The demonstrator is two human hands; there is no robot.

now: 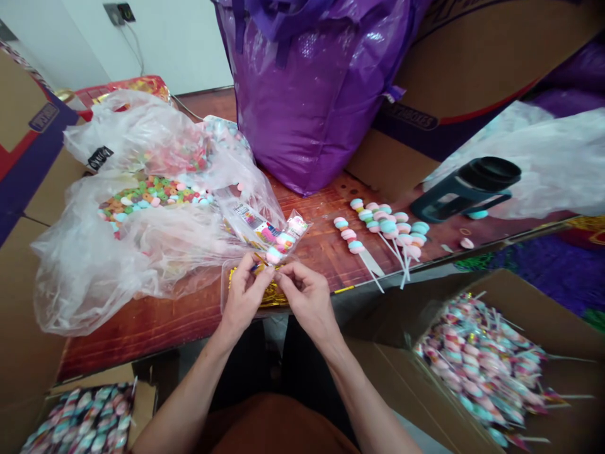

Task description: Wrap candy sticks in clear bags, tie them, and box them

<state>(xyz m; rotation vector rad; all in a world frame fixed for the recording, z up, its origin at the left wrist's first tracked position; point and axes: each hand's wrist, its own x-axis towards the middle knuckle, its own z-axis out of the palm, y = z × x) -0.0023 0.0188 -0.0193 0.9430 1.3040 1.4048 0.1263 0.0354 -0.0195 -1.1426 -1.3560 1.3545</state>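
Note:
A clear-bagged marshmallow skewer point(285, 241), pink, white and blue, points away from me above the table's front edge. My left hand point(248, 287) is closed in a pinch at the gathered lower end of the bag, with a gold strip like a twist tie point(258, 258) by its fingers. My right hand point(305, 291) pinches at the same spot, its fingertips almost touching the left ones; what lies between them is mostly hidden. Beneath both hands sits a clear tray point(225, 291) of gold twist ties point(271, 295). A printed clear packet point(246, 217) lies just beyond.
Unwrapped marshmallow skewers point(399, 230) lie right, near a dark tumbler point(466, 189). Plastic bags of sweets point(155, 252) spread left. A purple bag point(312, 94) stands behind. Cardboard boxes of skewers flank me: one lower right point(477, 366), one lower left point(80, 419).

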